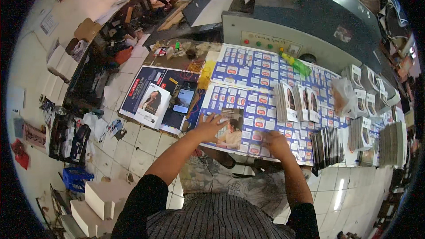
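Observation:
A printed sheet or thin booklet [231,133] with a brown picture of a person lies near the table's front edge. My left hand [210,126] rests at its left side, fingers stretched and apart, the tips touching it. To its right, my right hand [277,145] is low over the table with its fingers curled together. Whatever those fingers hold, if anything, is hidden. Blue-and-white printed sheets [248,99] cover the table under both hands. Beyond the right hand stand small stacks of booklets [290,104] with a long-haired figure on their covers.
At right are a row of booklets on edge [327,146], a clear plastic bag [344,97] and more stacks [392,144]. A green bottle [301,67] lies before a grey machine [265,33]. Left are a smartphone [183,99] and a white printed booklet [152,106].

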The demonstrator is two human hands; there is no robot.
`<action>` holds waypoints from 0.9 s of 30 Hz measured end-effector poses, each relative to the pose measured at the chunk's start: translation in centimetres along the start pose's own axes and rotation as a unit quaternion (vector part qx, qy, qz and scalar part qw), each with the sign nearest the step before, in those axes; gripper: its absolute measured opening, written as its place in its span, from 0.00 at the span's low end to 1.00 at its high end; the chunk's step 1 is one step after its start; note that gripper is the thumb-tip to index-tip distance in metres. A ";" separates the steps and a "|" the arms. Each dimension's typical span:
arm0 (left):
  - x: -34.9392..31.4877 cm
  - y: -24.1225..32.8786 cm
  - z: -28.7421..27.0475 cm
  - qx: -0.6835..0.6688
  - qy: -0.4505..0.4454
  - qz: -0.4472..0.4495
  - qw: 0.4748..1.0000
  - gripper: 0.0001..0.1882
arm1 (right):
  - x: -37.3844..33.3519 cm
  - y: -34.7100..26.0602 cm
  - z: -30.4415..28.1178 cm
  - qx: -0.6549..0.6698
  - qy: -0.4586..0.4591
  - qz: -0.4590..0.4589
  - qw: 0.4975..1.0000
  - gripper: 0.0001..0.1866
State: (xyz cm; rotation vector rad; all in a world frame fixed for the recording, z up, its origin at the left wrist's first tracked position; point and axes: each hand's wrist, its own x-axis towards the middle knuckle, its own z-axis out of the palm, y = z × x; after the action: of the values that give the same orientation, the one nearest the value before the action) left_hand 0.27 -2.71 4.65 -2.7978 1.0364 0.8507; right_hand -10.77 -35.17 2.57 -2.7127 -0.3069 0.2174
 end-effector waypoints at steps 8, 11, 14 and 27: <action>1.2 -1.3 2.9 -0.047 0.057 0.071 0.995 0.50 | 6.3 -6.4 7.4 0.405 0.170 0.193 0.878 0.46; 0.4 -2.5 4.3 -0.063 0.088 0.071 0.992 0.50 | 8.6 -10.1 5.1 0.448 0.065 0.253 0.855 0.36; 0.7 -3.7 6.0 -0.132 0.142 0.088 0.977 0.54 | 7.4 -10.2 5.4 0.384 0.055 0.198 0.900 0.22; 2.4 -1.5 5.7 -0.093 0.131 0.072 0.984 0.60 | 2.9 7.4 -5.1 -0.047 0.356 0.230 0.905 0.33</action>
State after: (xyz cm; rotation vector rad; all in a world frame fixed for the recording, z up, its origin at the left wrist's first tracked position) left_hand -0.07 -1.73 -1.59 -3.0878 1.2695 0.6324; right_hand -5.61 -43.01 3.88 -2.6923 0.5492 -0.6698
